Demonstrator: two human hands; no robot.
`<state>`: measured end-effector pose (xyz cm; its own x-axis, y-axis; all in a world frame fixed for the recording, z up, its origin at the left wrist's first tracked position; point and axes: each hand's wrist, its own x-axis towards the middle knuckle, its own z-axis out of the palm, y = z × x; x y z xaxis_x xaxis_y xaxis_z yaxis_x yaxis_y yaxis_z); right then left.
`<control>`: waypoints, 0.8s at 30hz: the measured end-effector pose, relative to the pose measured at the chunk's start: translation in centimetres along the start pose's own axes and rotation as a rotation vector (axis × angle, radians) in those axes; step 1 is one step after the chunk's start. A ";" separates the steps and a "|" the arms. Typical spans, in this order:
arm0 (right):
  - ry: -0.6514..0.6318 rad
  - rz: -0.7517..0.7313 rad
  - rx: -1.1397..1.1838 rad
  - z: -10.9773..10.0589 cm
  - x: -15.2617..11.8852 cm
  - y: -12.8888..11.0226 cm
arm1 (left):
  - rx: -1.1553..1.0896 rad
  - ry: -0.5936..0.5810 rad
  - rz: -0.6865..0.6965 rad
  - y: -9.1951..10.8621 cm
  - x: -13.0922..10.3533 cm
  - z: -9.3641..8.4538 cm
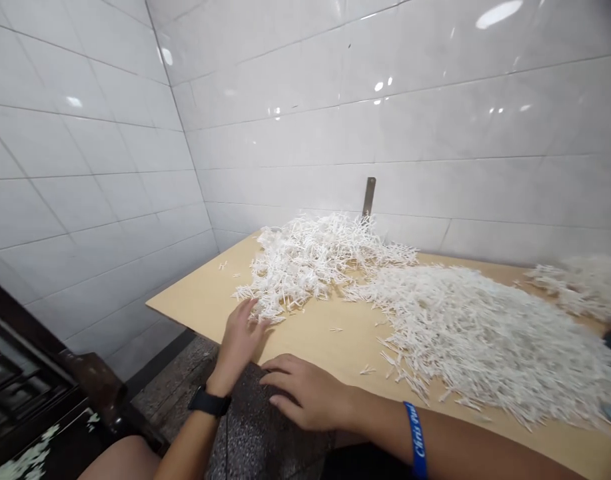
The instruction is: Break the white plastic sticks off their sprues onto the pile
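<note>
My left hand (241,339), with a black watch (209,402) on its wrist, reaches over the near edge of the tan board. Its fingers are apart and lie at the front fringe of a heap of thin white stick-like pieces (310,260); whether they touch any is unclear. Just right of it, my right hand (305,393) hovers by the board's front edge, fingers spread and loosely bent, nothing seen in them. A blue wristband (416,440) circles that forearm. A larger, flatter spread of similar white pieces (485,333) covers the board's right side.
The tan board (195,300) backs onto a tiled wall (295,147). A metal ruler-like strip (369,197) leans there behind the heap. More white pieces (585,287) lie far right. Dark carved wooden furniture (90,383) stands low left, with pale bits (30,457) near it.
</note>
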<state>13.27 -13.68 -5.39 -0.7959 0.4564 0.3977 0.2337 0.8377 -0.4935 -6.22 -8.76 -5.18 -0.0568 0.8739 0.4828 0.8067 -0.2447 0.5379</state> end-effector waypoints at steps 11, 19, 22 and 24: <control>0.439 0.448 -0.022 -1.6 -0.2 5.9 | -0.061 0.012 0.014 2.3 8.5 -3.5; 0.587 0.600 -0.282 -4.0 -0.9 7.6 | -0.065 -0.053 0.078 4.7 10.4 -6.2; 0.628 0.500 -0.291 -3.7 -0.9 6.2 | -0.166 -0.276 0.024 4.6 7.5 -4.7; 0.589 0.430 -0.216 -3.0 -0.7 5.3 | -0.255 -0.338 0.006 4.2 5.0 -3.0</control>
<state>16.74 -8.63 -5.99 -0.1947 0.7901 0.5812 0.6085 0.5620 -0.5602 -4.86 -6.69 1.61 0.1780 0.9502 0.2557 0.6327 -0.3095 0.7099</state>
